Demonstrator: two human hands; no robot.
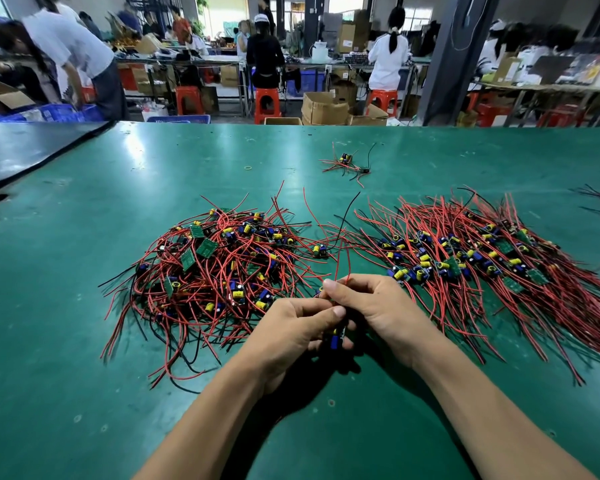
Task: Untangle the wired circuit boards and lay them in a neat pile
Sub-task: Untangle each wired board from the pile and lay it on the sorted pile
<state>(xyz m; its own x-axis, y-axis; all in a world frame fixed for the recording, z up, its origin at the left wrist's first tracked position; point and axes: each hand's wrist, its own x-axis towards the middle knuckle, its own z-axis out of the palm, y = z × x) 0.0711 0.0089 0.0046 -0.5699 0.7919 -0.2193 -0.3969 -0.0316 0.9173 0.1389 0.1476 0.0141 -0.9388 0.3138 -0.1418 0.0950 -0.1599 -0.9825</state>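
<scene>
Your L hand (291,329) & R hand (378,306) both pinch one board (335,340). Messy heap (215,271) left, neat pile (482,265) right.

An electronics assembly workshop, it seems: a long green desk (84,306) heaped with wired circuit boards (222,265), workers (388,60) on red stools (267,105) at blurred benches (219,60), cardboard boxes (323,107), blue crates (63,112).

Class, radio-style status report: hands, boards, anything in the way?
Left hand and right hand both grip one wired board. Tangled heap left, neat pile right. Nothing in the way.
</scene>
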